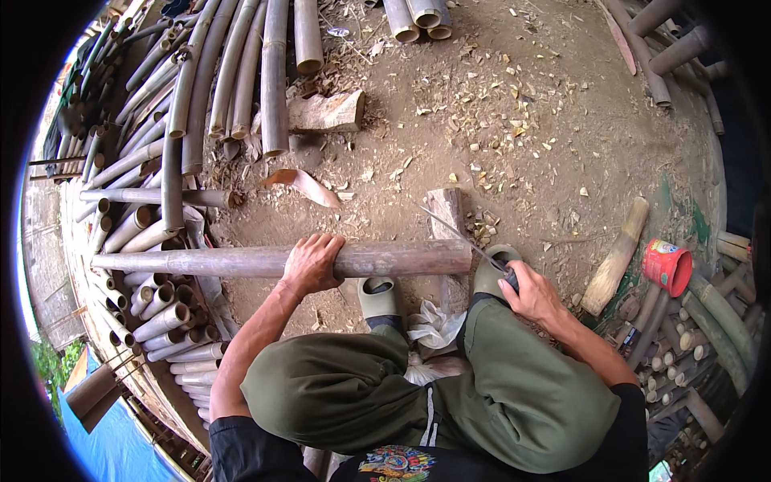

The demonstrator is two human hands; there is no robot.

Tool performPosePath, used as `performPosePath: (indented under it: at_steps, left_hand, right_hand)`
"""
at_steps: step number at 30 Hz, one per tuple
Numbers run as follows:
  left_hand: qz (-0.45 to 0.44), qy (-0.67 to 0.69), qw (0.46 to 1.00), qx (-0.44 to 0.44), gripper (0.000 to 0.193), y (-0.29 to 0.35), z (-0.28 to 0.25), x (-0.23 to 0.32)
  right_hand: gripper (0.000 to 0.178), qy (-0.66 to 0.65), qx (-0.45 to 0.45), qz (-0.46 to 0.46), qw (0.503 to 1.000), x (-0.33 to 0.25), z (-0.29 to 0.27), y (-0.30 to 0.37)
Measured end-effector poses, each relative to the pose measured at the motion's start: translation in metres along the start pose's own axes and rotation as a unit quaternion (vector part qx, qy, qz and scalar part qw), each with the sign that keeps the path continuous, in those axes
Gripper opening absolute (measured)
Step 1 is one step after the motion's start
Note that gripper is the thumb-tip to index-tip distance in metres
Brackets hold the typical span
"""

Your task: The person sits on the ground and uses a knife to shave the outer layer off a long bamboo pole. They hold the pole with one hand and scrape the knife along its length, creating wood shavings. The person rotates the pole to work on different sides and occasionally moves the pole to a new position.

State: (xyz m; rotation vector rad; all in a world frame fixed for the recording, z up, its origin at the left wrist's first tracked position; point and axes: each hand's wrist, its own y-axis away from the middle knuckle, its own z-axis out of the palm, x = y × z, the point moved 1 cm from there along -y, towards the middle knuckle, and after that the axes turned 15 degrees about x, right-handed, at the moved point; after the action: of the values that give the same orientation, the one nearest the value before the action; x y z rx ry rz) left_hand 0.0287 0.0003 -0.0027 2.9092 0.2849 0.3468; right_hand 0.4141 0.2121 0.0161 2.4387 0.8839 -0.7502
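Left hand (313, 263): laid over the bamboo pole (401, 259) from above, fingers curled across its far side, gripping near mid-length. Right hand (533, 294): closed in a fist on the dark handle of a knife (459, 233), whose long, narrow blade points up and to the left.

Pole: lies crosswise in front of the knees, near-level. Surface brown-grey with a dull purplish cast, mottled and scuffed toward the right end; that end is cut square. Right part passes over a rough wood block (447, 210) on the ground.

Hidden or unclear: the left hand covers a band of the pole; most of the handle is inside the right fist. The blade crosses close by the pole's right end; contact between them cannot be settled from this angle. The pole's left end reaches the stacked bamboo (165, 321), where outlines crowd together. The fisheye rim cuts off the outer piles.

Near the body: olive trousers (337, 386), grey-green clogs (380, 297), a crumpled white bag (438, 325) between the legs.

Surface: bare brown earth (401, 185), strewn with pale wood chips (482, 120), thickest beyond the block. A curved brown husk (301, 186) lies past the pole.

Surroundings: right, a split timber piece (617, 257) and a red bucket (666, 267) tipped beside cut poles; lower left, a blue tarp (112, 450).
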Motion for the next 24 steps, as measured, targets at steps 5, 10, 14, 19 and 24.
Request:
performPosePath:
  at_steps: [5, 10, 14, 19, 24]
  left_hand:
    - [0.012, -0.007, 0.999, 0.052, 0.055, 0.002, 0.005, -0.002]
    - [0.025, 0.001, 0.996, 0.082, 0.049, 0.001, 0.005, -0.001]
    - [0.012, -0.009, 0.996, 0.088, 0.056, 0.001, 0.011, -0.004]
    - [0.013, 0.002, 0.996, 0.089, 0.051, 0.005, 0.012, -0.005]
    - [0.010, 0.006, 0.997, 0.078, 0.046, 0.000, 0.008, -0.003]
  right_hand:
    - [0.038, -0.087, 0.101, -0.139, 0.981, -0.043, -0.003, -0.023]
    - [0.031, -0.082, 0.113, -0.215, 0.966, -0.024, 0.014, -0.031]
    - [0.031, 0.027, -0.019, -0.079, 0.996, -0.010, 0.017, -0.039]
    - [0.033, -0.136, 0.117, -0.191, 0.965, -0.059, 0.003, -0.038]
    - [0.035, 0.054, -0.068, -0.052, 0.995, -0.009, 0.025, -0.040]
